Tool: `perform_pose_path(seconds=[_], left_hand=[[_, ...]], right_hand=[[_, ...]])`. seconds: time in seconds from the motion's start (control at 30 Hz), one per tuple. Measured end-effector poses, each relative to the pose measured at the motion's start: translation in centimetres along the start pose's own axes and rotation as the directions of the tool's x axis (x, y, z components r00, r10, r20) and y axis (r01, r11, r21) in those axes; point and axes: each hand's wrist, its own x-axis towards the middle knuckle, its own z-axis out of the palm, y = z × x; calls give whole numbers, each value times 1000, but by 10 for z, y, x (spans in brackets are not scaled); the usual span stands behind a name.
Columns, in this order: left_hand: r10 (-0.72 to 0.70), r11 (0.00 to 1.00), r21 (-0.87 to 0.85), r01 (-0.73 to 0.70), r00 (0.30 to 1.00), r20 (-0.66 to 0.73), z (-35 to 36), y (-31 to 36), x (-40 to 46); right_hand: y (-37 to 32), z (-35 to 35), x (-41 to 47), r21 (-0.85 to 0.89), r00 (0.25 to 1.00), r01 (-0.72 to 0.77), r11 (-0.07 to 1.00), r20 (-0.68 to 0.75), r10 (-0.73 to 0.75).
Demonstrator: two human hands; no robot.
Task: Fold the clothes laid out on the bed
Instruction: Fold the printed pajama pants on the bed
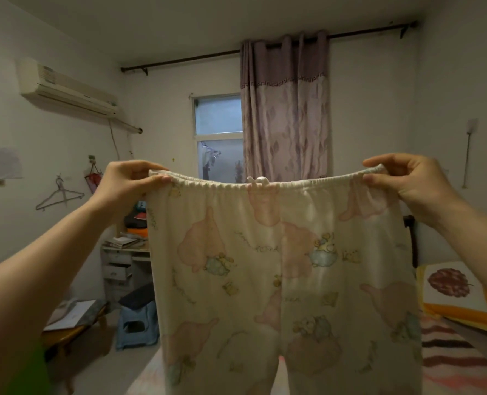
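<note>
The left hand [128, 178] and right hand [404, 178] are each pinching 1 end of the elastic waistband of the pajama pants [285, 266], holding them stretched wide and up in the air. The 2 legs are hanging straight down over the near edge of the bed [459, 363], in front of the window [218, 132].

Both forearms are bare from wrist to elbow, with no watch, bracelet or ring showing on the left hand [128, 178] or the right hand [407, 181]. A bright green short sleeve edge [23, 372] covers the left upper arm at the lower corner.
</note>
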Motion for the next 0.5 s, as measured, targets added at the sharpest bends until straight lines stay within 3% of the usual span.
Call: perform_pose_path(seconds=[0.2, 0.5], left_hand=[[-4, 998, -62, -4, 991, -133, -14, 8, -7], [40, 999, -27, -45, 987, -154, -66, 16, -12]], right_hand=[[-17, 13, -10, -6, 999, 46, 999, 20, -46], [-58, 53, -29, 3, 995, 93, 996, 39, -93]])
